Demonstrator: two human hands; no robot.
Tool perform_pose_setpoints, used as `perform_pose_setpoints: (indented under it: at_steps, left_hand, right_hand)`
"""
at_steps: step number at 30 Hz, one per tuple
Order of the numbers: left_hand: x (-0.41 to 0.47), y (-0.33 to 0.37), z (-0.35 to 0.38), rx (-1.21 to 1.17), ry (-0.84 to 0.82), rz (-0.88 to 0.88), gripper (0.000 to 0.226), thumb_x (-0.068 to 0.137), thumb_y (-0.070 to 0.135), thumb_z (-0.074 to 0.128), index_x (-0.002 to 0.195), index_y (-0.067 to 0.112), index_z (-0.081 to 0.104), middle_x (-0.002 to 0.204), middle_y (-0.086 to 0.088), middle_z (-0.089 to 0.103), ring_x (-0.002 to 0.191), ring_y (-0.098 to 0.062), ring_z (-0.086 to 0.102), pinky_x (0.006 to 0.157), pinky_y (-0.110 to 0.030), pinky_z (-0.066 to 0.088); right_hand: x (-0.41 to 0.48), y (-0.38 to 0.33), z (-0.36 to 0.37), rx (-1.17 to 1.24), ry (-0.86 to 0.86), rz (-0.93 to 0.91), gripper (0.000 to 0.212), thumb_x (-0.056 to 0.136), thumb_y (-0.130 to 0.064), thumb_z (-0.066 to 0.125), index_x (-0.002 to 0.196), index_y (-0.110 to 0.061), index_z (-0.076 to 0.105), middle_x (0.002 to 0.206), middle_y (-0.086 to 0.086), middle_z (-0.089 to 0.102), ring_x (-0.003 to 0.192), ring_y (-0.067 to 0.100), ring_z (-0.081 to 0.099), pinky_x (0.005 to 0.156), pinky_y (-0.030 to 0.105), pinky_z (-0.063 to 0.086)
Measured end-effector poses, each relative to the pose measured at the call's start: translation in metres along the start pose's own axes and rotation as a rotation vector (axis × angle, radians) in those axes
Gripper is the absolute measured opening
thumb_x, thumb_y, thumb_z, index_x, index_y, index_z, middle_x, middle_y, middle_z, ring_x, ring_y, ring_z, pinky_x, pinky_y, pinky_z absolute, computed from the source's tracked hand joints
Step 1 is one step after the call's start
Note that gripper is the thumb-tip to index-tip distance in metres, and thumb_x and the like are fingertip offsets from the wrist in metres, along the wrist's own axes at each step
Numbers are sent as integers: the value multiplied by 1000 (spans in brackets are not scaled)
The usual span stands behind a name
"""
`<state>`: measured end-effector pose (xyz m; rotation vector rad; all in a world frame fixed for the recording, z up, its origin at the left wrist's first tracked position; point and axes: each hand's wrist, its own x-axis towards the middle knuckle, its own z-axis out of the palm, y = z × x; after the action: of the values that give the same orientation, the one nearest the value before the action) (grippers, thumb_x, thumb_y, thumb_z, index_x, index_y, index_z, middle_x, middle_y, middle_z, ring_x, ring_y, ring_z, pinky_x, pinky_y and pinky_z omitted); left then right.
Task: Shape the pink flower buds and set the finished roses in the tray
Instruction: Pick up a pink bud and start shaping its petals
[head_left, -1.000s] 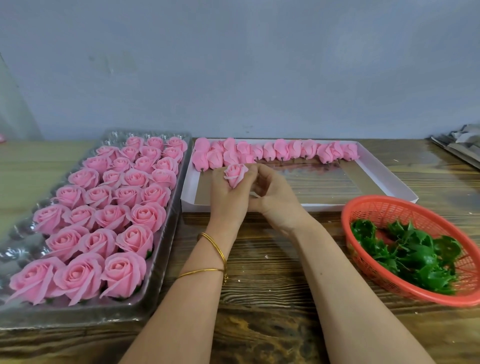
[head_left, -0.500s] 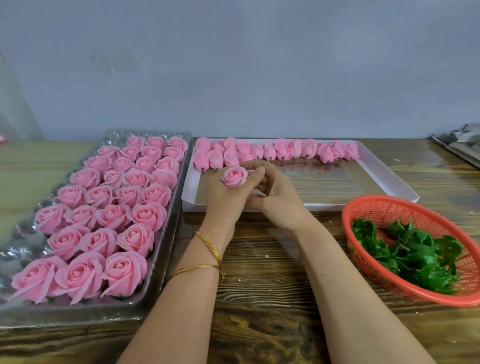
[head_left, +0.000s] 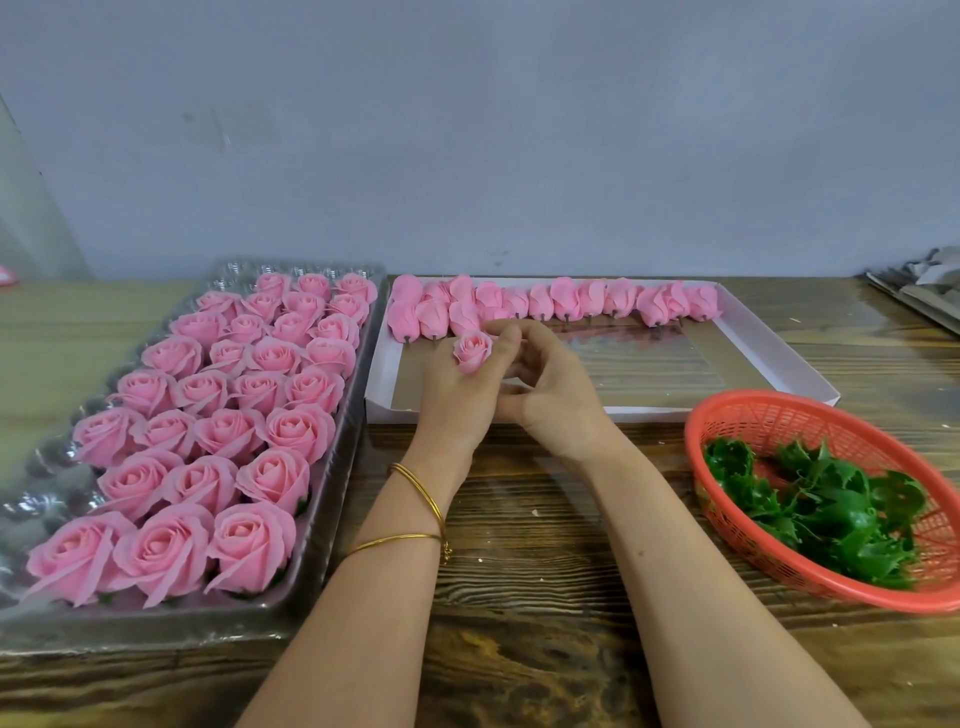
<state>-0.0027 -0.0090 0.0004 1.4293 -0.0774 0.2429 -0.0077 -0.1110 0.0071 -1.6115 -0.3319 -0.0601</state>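
Bud: your left hand (head_left: 457, 402) holds a pink bud (head_left: 471, 352) above the near left corner of the white box (head_left: 774, 358); its inner petals spiral tightly and its face tilts toward you.
Left fingers: clamped around the bud's base.
Right hand (head_left: 553, 397): fingers curled, one fingertip against the bud's outer petal; you cannot tell whether it pinches.
Unshaped buds (head_left: 566, 299): closed, lying in a row along the box's far wall.
Finished roses (head_left: 228, 431): open, in rows, filling the clear plastic tray (head_left: 340, 457) on the left.
Red basket (head_left: 691, 441): on the tabletop (head_left: 545, 525) to the right, holding green calyxes (head_left: 821, 504).
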Motion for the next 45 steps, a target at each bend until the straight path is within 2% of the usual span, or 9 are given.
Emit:
perform_pose_setpoints:
  at_steps: [7,13,16,19,23,31,37,40,45]
  left_hand:
    - [0,1,-4,13,-12,16,16,82,23,75,87,9,71,79,-4,72,79,-17,70,73,-36,58]
    - [-1,2,-5,-15,-19,33,7,78,17,77,81,21,71,77,4,73,77,-10,69,69,-25,57]
    - [-1,3,-4,-33,-19,-1,2,83,23,73,85,22,71,79,1,74,77,-12,71,65,-23,57]
    - [-2,3,0,-78,2,-31,8,89,23,67,85,18,70,75,0,73,71,-12,71,56,-19,53]
    - [-1,1,0,-42,-6,-26,16,92,30,64,84,18,71,81,-5,74,77,-16,72,64,-26,58]
    - [0,0,-4,37,-18,25,7,84,21,73,84,15,72,79,-3,73,81,-19,70,73,-36,57]
    - [-1,2,-4,42,-23,12,15,83,21,73,88,7,71,80,-4,73,79,-16,70,70,-27,57]
    - [-1,2,-4,33,-24,-19,21,86,26,71,94,7,71,88,-12,73,85,-26,71,78,-39,58]
    - [-1,2,-1,4,-20,-37,17,91,24,65,97,9,71,88,-11,73,84,-24,71,72,-32,58]
  right_hand:
    - [-2,-2,-4,11,-17,25,60,74,24,63,123,-8,54,107,4,67,92,2,68,71,23,58]
    - [-3,-5,-3,-8,-66,23,51,77,20,63,117,-12,59,107,0,70,101,6,67,85,29,58]
    - [-3,-5,-2,20,-71,30,53,74,23,63,116,-8,59,99,-1,71,92,3,69,75,20,55]
    - [-2,-5,0,32,-54,31,57,71,25,67,118,-6,58,102,7,69,89,6,68,73,18,53]
    - [-2,-5,1,10,-24,27,61,70,21,71,123,-5,54,114,23,64,91,15,63,78,25,57]
    - [-4,-7,-3,9,-18,64,59,75,26,60,127,-2,52,104,4,67,87,1,67,77,27,60]
    - [-5,-8,-3,-2,-40,57,56,76,24,60,125,-2,56,104,4,69,93,4,67,87,30,58]
    - [-4,-7,-2,6,-31,59,60,71,26,64,125,0,55,104,8,69,92,10,66,83,26,56]
    - [-3,-7,0,-15,-19,40,65,69,23,70,127,-1,53,116,18,66,102,24,66,85,28,55]
